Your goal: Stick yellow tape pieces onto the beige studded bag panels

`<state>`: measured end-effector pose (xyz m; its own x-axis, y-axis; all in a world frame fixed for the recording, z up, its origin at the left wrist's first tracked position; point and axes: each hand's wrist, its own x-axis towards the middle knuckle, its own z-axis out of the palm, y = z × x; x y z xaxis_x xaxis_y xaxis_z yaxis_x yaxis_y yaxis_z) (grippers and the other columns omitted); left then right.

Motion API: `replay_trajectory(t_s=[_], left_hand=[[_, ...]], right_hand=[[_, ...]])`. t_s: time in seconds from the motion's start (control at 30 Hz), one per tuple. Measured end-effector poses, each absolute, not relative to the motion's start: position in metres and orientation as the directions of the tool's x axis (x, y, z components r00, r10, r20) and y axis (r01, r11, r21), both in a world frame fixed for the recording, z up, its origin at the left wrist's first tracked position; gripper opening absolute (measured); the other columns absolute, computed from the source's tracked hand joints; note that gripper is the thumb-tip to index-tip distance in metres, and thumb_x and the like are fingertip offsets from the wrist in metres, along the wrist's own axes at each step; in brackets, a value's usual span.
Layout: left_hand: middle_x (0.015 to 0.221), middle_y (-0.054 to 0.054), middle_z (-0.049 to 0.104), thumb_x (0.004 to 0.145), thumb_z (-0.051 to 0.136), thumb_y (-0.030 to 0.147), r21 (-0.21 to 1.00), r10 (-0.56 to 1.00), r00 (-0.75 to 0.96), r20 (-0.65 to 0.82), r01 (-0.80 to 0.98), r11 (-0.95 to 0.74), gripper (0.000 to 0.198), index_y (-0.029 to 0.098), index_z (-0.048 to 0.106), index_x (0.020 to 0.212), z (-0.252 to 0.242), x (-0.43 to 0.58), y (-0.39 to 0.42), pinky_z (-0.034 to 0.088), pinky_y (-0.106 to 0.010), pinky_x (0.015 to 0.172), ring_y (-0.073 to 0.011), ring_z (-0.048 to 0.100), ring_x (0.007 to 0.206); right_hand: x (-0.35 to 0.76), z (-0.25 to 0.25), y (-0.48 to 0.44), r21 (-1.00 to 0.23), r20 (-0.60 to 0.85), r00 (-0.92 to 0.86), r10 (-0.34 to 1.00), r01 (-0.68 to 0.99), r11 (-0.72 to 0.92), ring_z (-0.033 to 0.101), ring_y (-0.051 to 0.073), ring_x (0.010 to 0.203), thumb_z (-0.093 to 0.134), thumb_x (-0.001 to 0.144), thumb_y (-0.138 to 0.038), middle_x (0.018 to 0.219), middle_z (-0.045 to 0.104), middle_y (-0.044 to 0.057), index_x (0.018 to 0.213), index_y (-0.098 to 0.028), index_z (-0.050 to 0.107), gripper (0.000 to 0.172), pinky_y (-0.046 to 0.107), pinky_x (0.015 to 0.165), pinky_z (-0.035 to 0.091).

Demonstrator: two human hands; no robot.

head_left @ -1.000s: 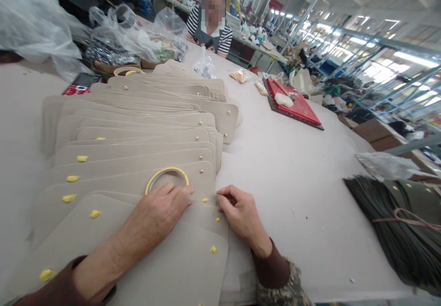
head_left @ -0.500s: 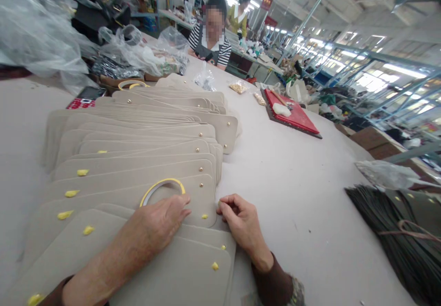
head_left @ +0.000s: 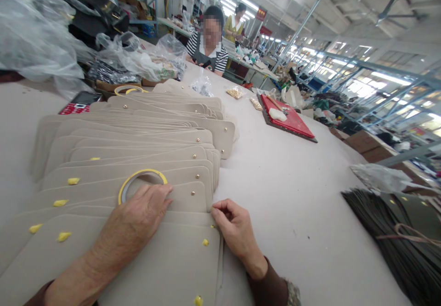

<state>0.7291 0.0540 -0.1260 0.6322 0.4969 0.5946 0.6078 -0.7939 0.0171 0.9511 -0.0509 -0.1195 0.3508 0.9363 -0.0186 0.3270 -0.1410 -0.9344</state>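
Observation:
My left hand [head_left: 143, 214] is closed round a roll of yellow-edged tape [head_left: 124, 187], above overlapping beige flat panels [head_left: 144, 260]. To its right, my right hand [head_left: 236, 230] has thumb and forefinger pinched together at the right edge of the panels. Whatever lies between those fingertips is too small to make out. Small yellow tape pieces [head_left: 64, 236] stick to the nearer panels near their left and right sides. Small metal studs [head_left: 193, 193] show along the right ends of the panels farther back.
Farther back lie another tape roll [head_left: 129, 90], a phone [head_left: 82, 101] and clear plastic bags [head_left: 37, 39]. A red board [head_left: 289, 117] and bags of small gold parts [head_left: 234, 92] lie beyond. Dark tied strips [head_left: 386, 241] are at right. A person [head_left: 208, 44] sits across the table.
The nearest panels have shifted left and towards me. My left hand and its tape roll have moved left; my right hand is slightly lower and left, still pinched. The view has turned a little.

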Motion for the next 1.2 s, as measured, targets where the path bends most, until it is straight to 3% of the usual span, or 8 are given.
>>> replay_trajectory(t_s=[0.4, 0.63, 0.8, 0.97, 1.1, 1.2], left_hand=[[0.089, -0.005, 0.065, 0.099, 0.043, 0.022, 0.152, 0.547, 0.572, 0.611, 0.593, -0.791, 0.014, 0.015, 0.053, 0.107, -0.120, 0.732, 0.052, 0.052, -0.031, 0.072, -0.0198, 0.063, 0.083], [0.086, -0.004, 0.065, 0.100, 0.039, 0.020, 0.236, 0.593, 0.533, 0.604, 0.591, -0.772, 0.014, 0.019, 0.051, 0.107, -0.117, 0.735, 0.046, 0.052, -0.030, 0.071, -0.0189, 0.062, 0.081], [0.087, -0.004, 0.065, 0.099, 0.040, 0.016, 0.203, 0.601, 0.540, 0.589, 0.621, -0.757, 0.015, 0.019, 0.051, 0.108, -0.116, 0.736, 0.045, 0.053, -0.031, 0.069, -0.0204, 0.062, 0.081], [0.087, -0.005, 0.064, 0.097, 0.042, 0.013, 0.186, 0.609, 0.557, 0.565, 0.633, -0.752, 0.015, 0.017, 0.050, 0.109, -0.117, 0.735, 0.046, 0.054, -0.034, 0.071, -0.0216, 0.062, 0.082], [0.089, -0.005, 0.064, 0.097, 0.043, 0.013, 0.202, 0.610, 0.561, 0.560, 0.622, -0.757, 0.016, 0.017, 0.050, 0.110, -0.115, 0.734, 0.046, 0.054, -0.034, 0.073, -0.0218, 0.062, 0.085], [0.089, -0.004, 0.064, 0.096, 0.044, 0.012, 0.212, 0.627, 0.548, 0.553, 0.636, -0.742, 0.016, 0.017, 0.050, 0.111, -0.114, 0.734, 0.047, 0.054, -0.034, 0.074, -0.0218, 0.062, 0.086]], right_hand=[[0.965, -0.129, -0.052, -0.961, -0.047, 0.408, 0.912, 0.232, -0.153, 0.064, 0.018, 0.071, 0.069, 0.078, -0.035, 0.077, 0.071, 0.004, 0.081, -0.017, 0.069, 0.019, 0.027, 0.066, 0.051], [0.961, -0.132, -0.057, -0.958, -0.130, 0.324, 0.937, 0.204, -0.203, 0.062, 0.017, 0.070, 0.071, 0.075, -0.036, 0.075, 0.068, 0.002, 0.083, -0.018, 0.069, 0.020, 0.027, 0.066, 0.050], [0.956, -0.134, -0.058, -0.941, -0.144, 0.260, 0.955, 0.262, -0.214, 0.061, 0.017, 0.070, 0.068, 0.079, -0.038, 0.075, 0.066, 0.001, 0.086, -0.019, 0.068, 0.020, 0.027, 0.066, 0.050], [0.967, -0.126, -0.065, -0.910, -0.118, 0.388, 0.914, 0.325, -0.256, 0.063, 0.019, 0.075, 0.064, 0.080, -0.046, 0.083, 0.068, 0.004, 0.095, -0.019, 0.067, 0.031, 0.030, 0.072, 0.053], [0.972, -0.125, -0.076, -0.905, -0.251, 0.405, 0.879, 0.224, -0.361, 0.062, 0.018, 0.069, 0.058, 0.082, -0.052, 0.082, 0.066, 0.004, 0.099, -0.018, 0.063, 0.038, 0.029, 0.061, 0.055], [0.967, -0.127, -0.079, -0.910, -0.256, 0.367, 0.894, 0.221, -0.351, 0.062, 0.016, 0.067, 0.060, 0.082, -0.047, 0.079, 0.066, 0.002, 0.095, -0.018, 0.063, 0.032, 0.027, 0.061, 0.054]])
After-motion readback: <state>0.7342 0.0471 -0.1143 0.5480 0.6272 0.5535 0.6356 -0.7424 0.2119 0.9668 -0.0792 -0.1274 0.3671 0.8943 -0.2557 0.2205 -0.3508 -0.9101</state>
